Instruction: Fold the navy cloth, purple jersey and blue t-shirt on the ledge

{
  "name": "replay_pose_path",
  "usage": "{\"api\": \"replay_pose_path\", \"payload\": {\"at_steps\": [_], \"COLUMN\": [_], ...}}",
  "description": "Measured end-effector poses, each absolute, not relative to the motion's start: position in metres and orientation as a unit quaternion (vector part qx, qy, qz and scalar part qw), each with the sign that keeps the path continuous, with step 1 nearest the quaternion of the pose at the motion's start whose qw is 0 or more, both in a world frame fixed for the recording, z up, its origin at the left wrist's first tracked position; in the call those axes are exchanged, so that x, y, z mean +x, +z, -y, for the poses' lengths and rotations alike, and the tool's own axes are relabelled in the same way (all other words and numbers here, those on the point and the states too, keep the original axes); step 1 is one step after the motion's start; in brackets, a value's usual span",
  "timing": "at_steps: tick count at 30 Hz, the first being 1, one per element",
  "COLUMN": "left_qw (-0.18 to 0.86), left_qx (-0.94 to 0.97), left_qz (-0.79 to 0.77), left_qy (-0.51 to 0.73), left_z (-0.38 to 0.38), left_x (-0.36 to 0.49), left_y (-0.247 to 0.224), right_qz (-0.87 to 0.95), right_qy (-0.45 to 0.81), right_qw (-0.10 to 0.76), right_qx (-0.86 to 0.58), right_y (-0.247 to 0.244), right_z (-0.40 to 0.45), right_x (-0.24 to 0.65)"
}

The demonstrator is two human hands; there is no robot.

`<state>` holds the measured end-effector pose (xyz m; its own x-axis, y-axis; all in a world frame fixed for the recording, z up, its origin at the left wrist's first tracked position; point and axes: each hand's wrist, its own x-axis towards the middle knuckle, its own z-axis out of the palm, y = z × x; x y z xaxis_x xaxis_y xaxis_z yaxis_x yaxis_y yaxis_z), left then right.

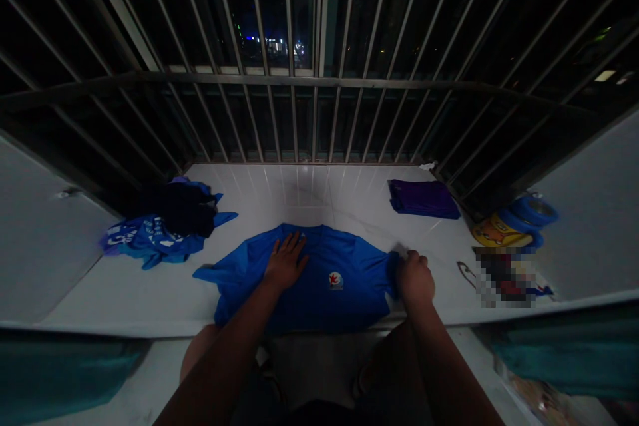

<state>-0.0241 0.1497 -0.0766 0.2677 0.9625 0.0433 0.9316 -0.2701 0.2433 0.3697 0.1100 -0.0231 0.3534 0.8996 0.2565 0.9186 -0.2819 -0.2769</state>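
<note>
A blue shirt [319, 279] with a small round red-and-white emblem lies spread on the white tiled ledge, collar toward the window, its lower part at the ledge's front edge. My left hand [287, 261] rests flat on the shirt's upper left part, fingers spread. At the shirt's right sleeve, my right hand [417, 277] is closed, with the dark sleeve end at its fingers; the fingertips are partly hidden.
Crumpled blue and dark clothes [170, 223] lie at the left. A folded purple cloth [423, 199] sits back right. Farther right are a blue-and-yellow container [504, 227] and a partly pixelated item [509, 279]. Metal bars [314, 82] close off the window behind.
</note>
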Motion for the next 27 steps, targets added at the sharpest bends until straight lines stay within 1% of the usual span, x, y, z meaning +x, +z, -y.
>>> {"api": "replay_pose_path", "payload": {"at_steps": [2,7,10,12,15,17,23,27], "left_qw": [0.084,0.066,0.035,0.045,0.075,0.084,0.11,0.121], "left_qx": [0.791,0.785,0.728,0.704,0.717,0.719,0.72,0.724], "left_qz": [-0.599,-0.604,-0.667,-0.697,-0.69,-0.687,-0.682,-0.67], "left_qy": [0.093,0.122,0.152,0.128,0.073,0.058,0.07,0.111], "left_z": [-0.15,-0.147,-0.144,-0.144,-0.151,-0.16,-0.206,-0.238], "left_x": [-0.024,-0.022,-0.028,-0.034,-0.04,-0.041,-0.038,-0.033], "left_y": [-0.077,-0.072,-0.069,-0.069,-0.069,-0.067,-0.063,-0.067], "right_qz": [0.62,0.784,0.789,0.768,0.763,0.769,0.766,0.763], "right_qy": [-0.016,0.068,0.108,0.132,0.149,0.15,0.145,0.138], "right_qw": [0.179,0.098,0.061,0.041,0.03,0.025,-0.004,-0.01], "right_qx": [-0.764,-0.609,-0.602,-0.625,-0.629,-0.62,-0.626,-0.631], "right_y": [-0.021,-0.033,-0.048,-0.055,-0.061,-0.062,-0.059,-0.058], "right_z": [-0.109,-0.111,-0.123,-0.136,-0.155,-0.165,-0.2,-0.227], "right_x": [0.337,0.233,0.201,0.196,0.2,0.203,0.205,0.205]}}
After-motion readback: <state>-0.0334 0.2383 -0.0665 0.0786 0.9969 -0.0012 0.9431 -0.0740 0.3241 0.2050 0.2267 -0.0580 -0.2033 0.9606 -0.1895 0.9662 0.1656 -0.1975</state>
